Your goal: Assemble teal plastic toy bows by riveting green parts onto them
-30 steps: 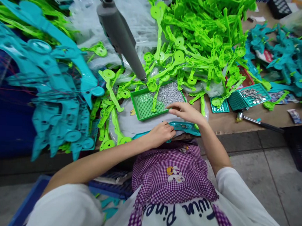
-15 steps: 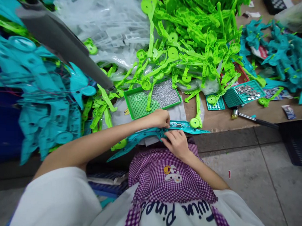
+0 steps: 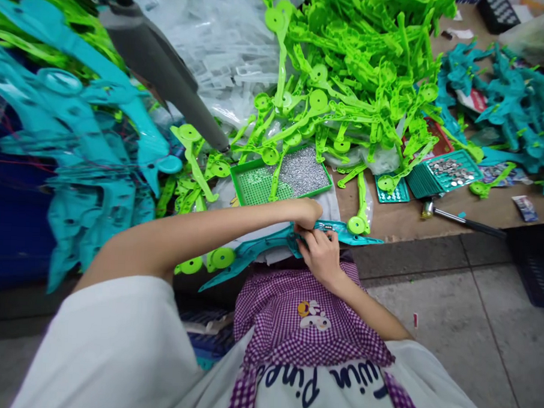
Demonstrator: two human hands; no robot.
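A long teal plastic shell (image 3: 261,244) lies open side up across the table's front edge, with small metal parts and wiring in its right half. My left hand (image 3: 309,213) reaches over it from the left, fingers curled down at its middle. Its fingertips are hidden, so what they pinch cannot be made out. My right hand (image 3: 322,254) grips the near edge of the shell, its bent fingertips close to the left ones. Just behind stands a green tray (image 3: 249,198) with many small silver screws (image 3: 304,172) in its right part.
A grey powered screwdriver (image 3: 169,73) hangs at the left, tip down. Bright green plastic arms (image 3: 359,69) are heaped behind the tray. Teal shells (image 3: 89,160) pile up at the left. To the right are a teal box of metal discs (image 3: 454,171) and a hammer (image 3: 460,218).
My left hand has shifted right and turned over the shell's middle, its wrist now bent. My right hand stays on the shell. The whole view has shifted slightly, with the screwdriver appearing further right.
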